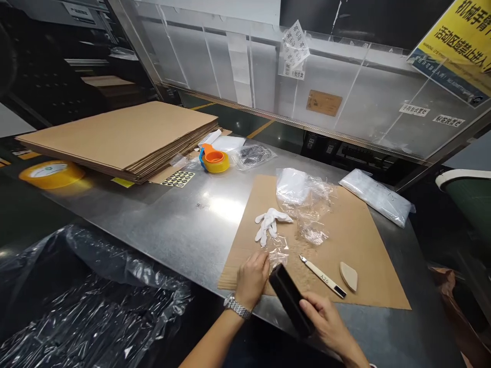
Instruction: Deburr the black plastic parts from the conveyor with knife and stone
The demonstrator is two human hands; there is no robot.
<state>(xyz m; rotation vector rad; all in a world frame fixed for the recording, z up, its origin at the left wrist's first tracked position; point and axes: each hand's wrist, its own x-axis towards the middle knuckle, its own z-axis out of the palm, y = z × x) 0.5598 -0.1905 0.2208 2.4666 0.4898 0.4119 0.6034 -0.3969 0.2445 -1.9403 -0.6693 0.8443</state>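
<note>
My right hand (325,318) is closed on a long black object (290,300), held tilted over the front edge of the table. My left hand (253,276) rests at the near edge of a brown cardboard sheet (368,255), its fingertips at a small clear plastic piece (278,250); whether they grip it is hard to see. Just beyond lies a white glove (270,223). To the right, a craft knife (322,276) marked A26 lies beside a beige wedge-shaped piece (348,276). Crumpled clear plastic bags (307,191) cover the sheet's far part.
Flat cardboard (126,133) is stacked at the left of the metal table (169,225), near yellow tape (51,174) and an orange tape dispenser (215,158). A plastic-wrapped pack (376,197) lies back right. Black plastic (88,306) fills the lower left.
</note>
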